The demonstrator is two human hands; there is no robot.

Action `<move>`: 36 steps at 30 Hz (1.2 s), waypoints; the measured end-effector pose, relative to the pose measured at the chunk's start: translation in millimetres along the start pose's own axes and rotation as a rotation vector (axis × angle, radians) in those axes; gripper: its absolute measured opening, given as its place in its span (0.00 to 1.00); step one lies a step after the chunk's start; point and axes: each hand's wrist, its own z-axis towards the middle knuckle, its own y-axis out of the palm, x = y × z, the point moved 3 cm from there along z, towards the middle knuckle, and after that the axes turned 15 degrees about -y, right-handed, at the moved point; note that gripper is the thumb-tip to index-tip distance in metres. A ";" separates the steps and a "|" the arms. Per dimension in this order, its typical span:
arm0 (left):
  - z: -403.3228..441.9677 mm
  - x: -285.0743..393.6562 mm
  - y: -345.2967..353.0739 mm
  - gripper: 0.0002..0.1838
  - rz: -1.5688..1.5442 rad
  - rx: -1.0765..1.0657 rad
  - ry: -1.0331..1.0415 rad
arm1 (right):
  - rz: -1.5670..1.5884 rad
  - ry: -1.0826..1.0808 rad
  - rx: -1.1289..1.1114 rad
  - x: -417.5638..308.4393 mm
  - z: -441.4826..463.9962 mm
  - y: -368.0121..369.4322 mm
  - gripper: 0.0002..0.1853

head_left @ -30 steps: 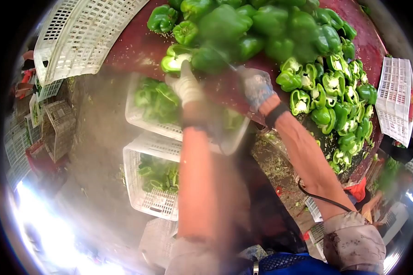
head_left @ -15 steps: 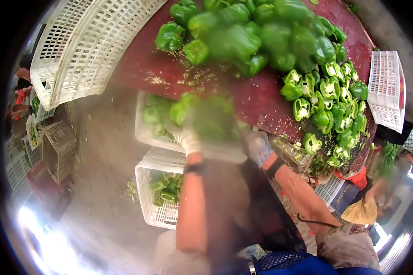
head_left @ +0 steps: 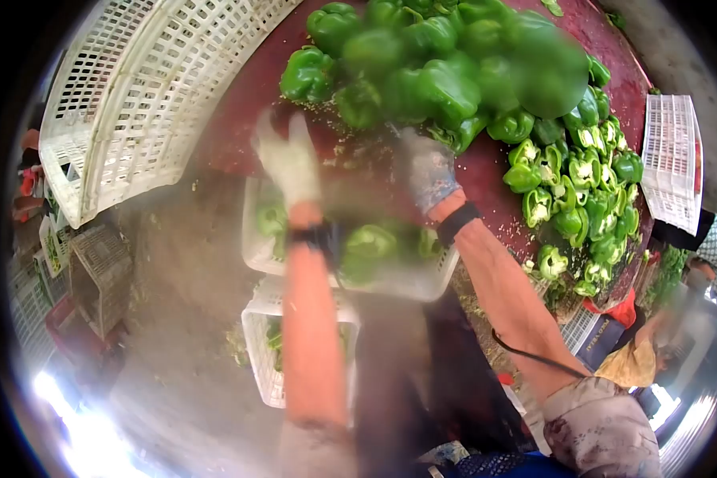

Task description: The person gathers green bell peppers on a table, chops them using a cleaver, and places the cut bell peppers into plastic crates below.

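Note:
My left hand (head_left: 288, 159), in a pale glove, reaches over the near edge of the red table (head_left: 235, 135) with its fingers spread and nothing in them. My right hand (head_left: 432, 169), in a stained glove, is curled beside the pile of whole green bell peppers (head_left: 450, 89). A thin, blurred bit shows at its fingertips, too unclear to name. Below both hands stands a white crate (head_left: 434, 280) with green peppers (head_left: 366, 245) inside, partly hidden by my left forearm and a smear on the lens. Cut pepper halves (head_left: 585, 171) lie heaped on the table's right side.
A large white basket (head_left: 147, 103) rises at the upper left. Another white crate (head_left: 261, 368) sits on the floor below. At the far right stands a white basket (head_left: 668, 155), and a person's arm (head_left: 653, 331) shows lower down. Pepper seeds are scattered on the table.
Both hands have moved up from the crate to over the table. My left hand has let go of the green pepper it had at the crate; its fingers are now spread.

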 end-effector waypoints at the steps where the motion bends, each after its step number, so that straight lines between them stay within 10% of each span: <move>1: 24.9 3.6 17.0 0.31 -0.021 0.004 0.088 | -0.331 -0.138 0.014 -2.0 -0.8 3.0 0.03; 4: 79.0 15.9 63.1 0.35 -0.230 -0.341 -0.055 | -0.914 -0.339 0.057 8.3 -10.3 19.9 0.04; 6: 85.9 21.7 70.4 0.36 -0.059 -0.574 -0.170 | -0.748 -0.273 0.047 14.6 -16.4 20.5 0.04; 17: -29.5 -25.8 8.9 0.29 0.020 -0.165 -0.214 | -0.399 -0.202 -0.008 12.7 4.0 23.0 0.06; 26: -61.0 -37.4 5.8 0.29 -0.068 -0.301 -0.334 | -0.065 -0.001 -0.180 13.5 10.7 33.1 0.10; 36: -62.9 -64.9 -2.1 0.30 -0.043 -0.316 -0.416 | -0.354 -0.215 0.198 -33.6 -25.8 -23.1 0.08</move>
